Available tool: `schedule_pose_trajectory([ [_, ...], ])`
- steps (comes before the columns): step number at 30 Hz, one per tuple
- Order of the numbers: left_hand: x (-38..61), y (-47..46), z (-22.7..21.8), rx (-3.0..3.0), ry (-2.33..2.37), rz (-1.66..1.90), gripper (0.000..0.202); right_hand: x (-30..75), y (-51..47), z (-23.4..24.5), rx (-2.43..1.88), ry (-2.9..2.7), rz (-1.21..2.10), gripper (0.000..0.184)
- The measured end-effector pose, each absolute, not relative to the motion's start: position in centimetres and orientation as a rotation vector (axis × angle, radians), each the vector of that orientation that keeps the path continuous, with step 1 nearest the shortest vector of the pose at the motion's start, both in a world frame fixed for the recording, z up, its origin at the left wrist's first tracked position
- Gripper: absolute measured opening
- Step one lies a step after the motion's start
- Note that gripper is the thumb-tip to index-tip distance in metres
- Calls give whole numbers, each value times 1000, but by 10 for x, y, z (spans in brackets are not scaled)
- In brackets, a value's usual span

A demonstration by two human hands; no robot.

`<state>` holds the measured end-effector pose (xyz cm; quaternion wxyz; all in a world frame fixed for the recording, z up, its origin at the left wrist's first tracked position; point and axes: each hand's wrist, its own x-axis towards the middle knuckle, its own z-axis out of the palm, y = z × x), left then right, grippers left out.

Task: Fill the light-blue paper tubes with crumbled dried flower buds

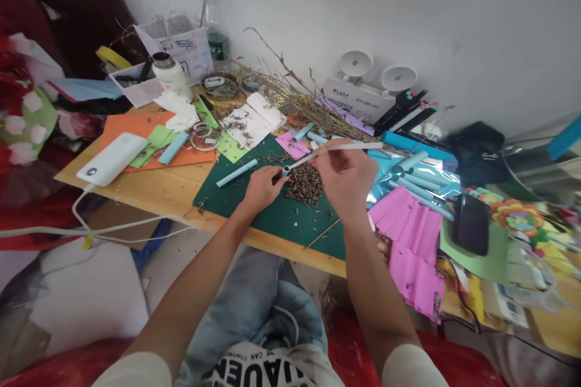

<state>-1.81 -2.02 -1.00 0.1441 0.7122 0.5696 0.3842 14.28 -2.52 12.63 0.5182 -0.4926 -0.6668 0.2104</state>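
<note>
My right hand [345, 174] is closed around a long white rolled paper tube [345, 147] that slants across the dark green cutting mat [272, 217]. My left hand [262, 186] pinches the tube's lower left end, fingers curled. Just under the tube lies a pile of brown dried plant bits [305, 184]. A light blue paper roll [236, 173] rests on the mat left of my left hand. More light blue rolls [420, 178] lie to the right of my right hand.
Pink folded paper [411, 236] and a black phone [471, 224] lie at the right. Dry twigs [290, 94] sprawl behind the mat. A white power bank [111, 159] with a cable sits on orange paper [136, 127] at the left, near a white bottle [170, 75].
</note>
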Motion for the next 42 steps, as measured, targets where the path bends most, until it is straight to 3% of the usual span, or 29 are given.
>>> schedule_pose_trajectory([
  [11,-18,-21,-9,2029,1633,1133,11,129,-14,105,-1206,-1936,341,10],
  [28,-19,-23,-2,2037,1597,1116,13,127,-2,99,-1194,-1889,610,6],
  [42,-20,-22,-5,2035,1576,1133,13,127,1,93,-1223,-2021,462,23],
])
